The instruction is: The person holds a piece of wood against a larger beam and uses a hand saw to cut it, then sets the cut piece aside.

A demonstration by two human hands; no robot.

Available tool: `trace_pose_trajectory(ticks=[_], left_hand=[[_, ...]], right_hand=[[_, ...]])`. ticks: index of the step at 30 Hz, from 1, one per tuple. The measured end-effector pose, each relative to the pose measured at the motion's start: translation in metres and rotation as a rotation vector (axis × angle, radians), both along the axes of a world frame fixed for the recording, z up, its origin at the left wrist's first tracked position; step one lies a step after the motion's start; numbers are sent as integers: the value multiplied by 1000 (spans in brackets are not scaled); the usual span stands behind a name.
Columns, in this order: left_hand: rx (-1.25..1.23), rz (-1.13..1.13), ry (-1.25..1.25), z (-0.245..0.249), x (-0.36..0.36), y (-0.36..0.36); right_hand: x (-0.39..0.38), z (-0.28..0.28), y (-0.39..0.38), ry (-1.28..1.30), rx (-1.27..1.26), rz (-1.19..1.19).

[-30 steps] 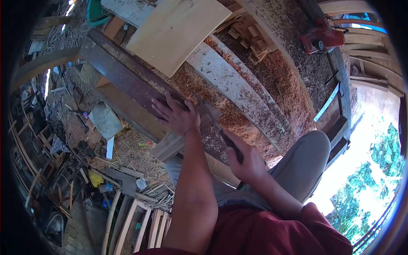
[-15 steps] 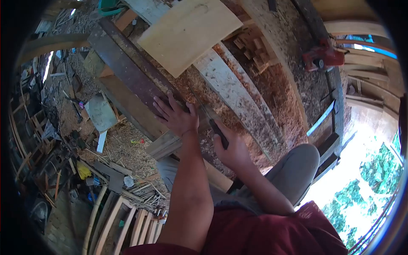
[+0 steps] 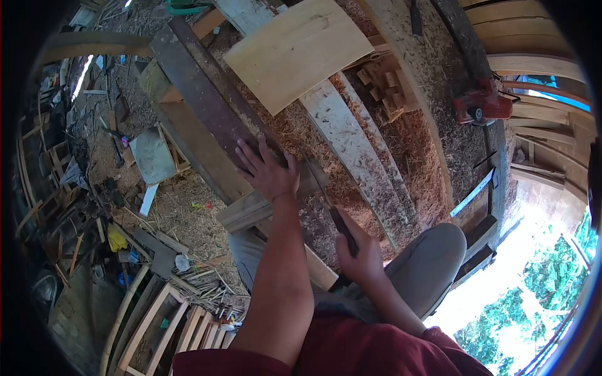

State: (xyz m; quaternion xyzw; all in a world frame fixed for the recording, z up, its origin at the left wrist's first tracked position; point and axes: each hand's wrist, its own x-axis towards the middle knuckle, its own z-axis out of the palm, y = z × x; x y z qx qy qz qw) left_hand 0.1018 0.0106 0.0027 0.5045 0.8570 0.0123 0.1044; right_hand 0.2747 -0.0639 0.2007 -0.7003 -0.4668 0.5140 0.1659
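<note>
The only view comes from a camera on the person's head, facing forward and steeply down over their own body. The dark red cloth shirt (image 3: 370, 341) fills the bottom centre, close below the lens. The bare left hand (image 3: 271, 172) and right hand (image 3: 362, 250) sit farther off, around mid-frame. Beyond them, the pale, flat wooden board (image 3: 300, 53) lies at upper centre. The wide lens bows straight edges and leaves black corners.
</note>
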Motion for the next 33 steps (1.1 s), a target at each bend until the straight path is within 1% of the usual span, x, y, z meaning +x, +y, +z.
trace_pose_trajectory(ticks=[2, 5, 7, 8, 11, 14, 17, 18, 20, 23, 26, 29, 31, 32, 33], left_hand=[[-13, 2, 7, 3, 0, 2], [-7, -2, 4, 3, 2, -1], [24, 7, 9, -1, 1, 8], [24, 7, 7, -1, 1, 6], [-3, -1, 5, -2, 2, 0], [20, -13, 11, -2, -2, -1], [25, -5, 20, -4, 2, -2], [17, -4, 29, -6, 1, 0], [3, -9, 22, -1, 0, -1], [13, -2, 16, -2, 0, 1], [-3, -4, 12, 0, 1, -2], [19, -15, 21, -3, 0, 1], [21, -22, 16, -5, 1, -1], [18, -23, 15, -5, 0, -2], [19, -20, 16, -6, 0, -1]], right_hand=[[10, -5, -15, -2, 57, 9], [-18, -39, 33, -50, -99, 58], [-20, -41, 27, -57, 47, 51], [-22, -37, 16, -62, 105, 37], [8, 6, -13, 1, -28, 1], [-3, -17, 10, -6, 48, 37], [-18, -47, 31, -24, -35, 50], [-14, -39, 28, -7, -26, 44], [-1, -4, 6, 25, -41, 25], [9, -13, 2, 33, 122, 33], [-19, -51, 34, -38, -88, 65], [-12, -29, 24, -35, 58, 31], [2, 2, 7, -14, -50, 17], [5, 11, 4, 5, -103, 14], [2, 8, 10, -14, -89, 28]])
